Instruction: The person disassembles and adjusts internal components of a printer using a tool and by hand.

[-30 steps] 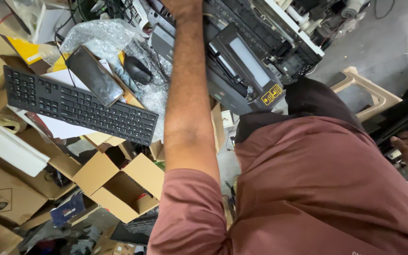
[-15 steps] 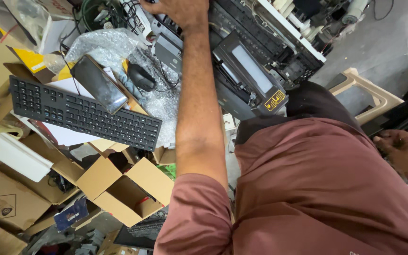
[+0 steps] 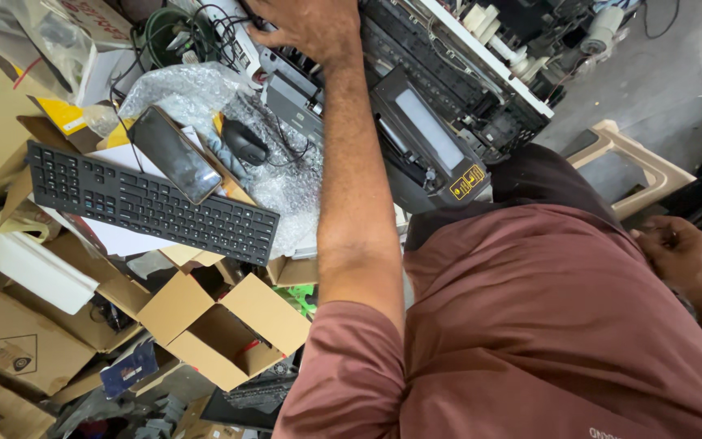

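My left hand (image 3: 306, 28) reaches far out to the top edge of the view. It lies on the back corner of a black printer (image 3: 428, 122), beside a tangle of black and white cables (image 3: 205, 36). Its fingers curl down out of sight, so what they grip is hidden. My right hand (image 3: 676, 252) hangs by my side at the right edge, fingers loosely curled, nothing visible in it. My maroon shirt (image 3: 530, 325) fills the lower right.
A black keyboard (image 3: 152, 203) lies on papers with a dark phone (image 3: 174, 154) leaning over it. A black mouse (image 3: 245, 142) sits on bubble wrap (image 3: 286, 183). Open cardboard boxes (image 3: 221, 325) crowd the lower left. A beige plastic stool (image 3: 631, 162) stands at right.
My left hand has come down into view from the top edge and settled on the printer's corner. My right hand has moved further into view at the right.
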